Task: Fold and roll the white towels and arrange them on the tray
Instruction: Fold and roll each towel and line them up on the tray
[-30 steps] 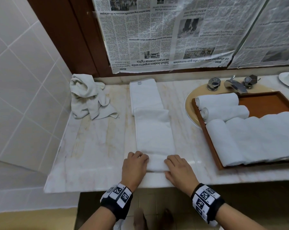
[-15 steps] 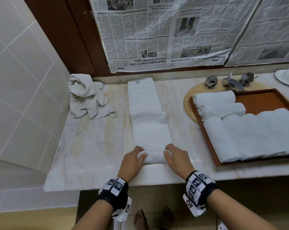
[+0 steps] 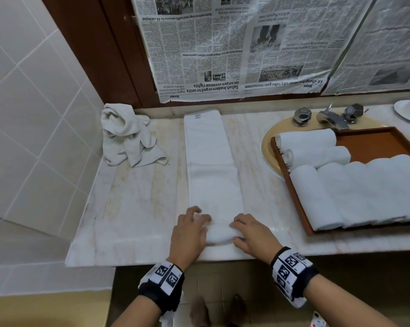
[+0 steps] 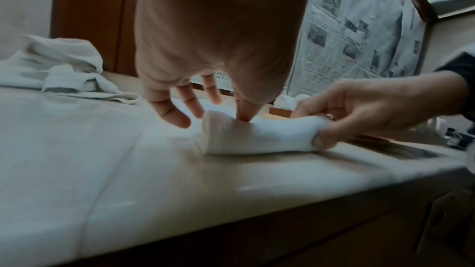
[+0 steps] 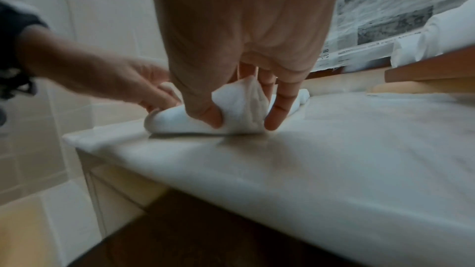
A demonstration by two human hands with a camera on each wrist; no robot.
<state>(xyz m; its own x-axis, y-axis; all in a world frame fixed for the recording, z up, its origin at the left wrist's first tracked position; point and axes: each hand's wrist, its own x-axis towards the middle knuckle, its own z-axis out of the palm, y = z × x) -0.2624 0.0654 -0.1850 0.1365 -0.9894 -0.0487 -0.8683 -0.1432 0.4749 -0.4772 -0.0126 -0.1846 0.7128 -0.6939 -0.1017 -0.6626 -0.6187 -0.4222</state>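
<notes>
White towel (image 3: 213,161) lay on the desk (image 3: 133,208), rolled at its 6 o'clock end. Wrist views alone showed right hand (image 3: 253,234) grip pinching the roll, left hand (image 3: 189,232) grip spread, thumb pressing. Crumpled towel (image 3: 128,135) at 10 o'clock, tray (image 3: 376,142) at 3.

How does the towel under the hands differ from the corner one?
The folded towel is a flat strip, near end rolled; the crumpled towel is a loose heap. Left hand and right hand touch the folded towel; nothing touches the crumpled towel. Both are white, on the counter.
</notes>
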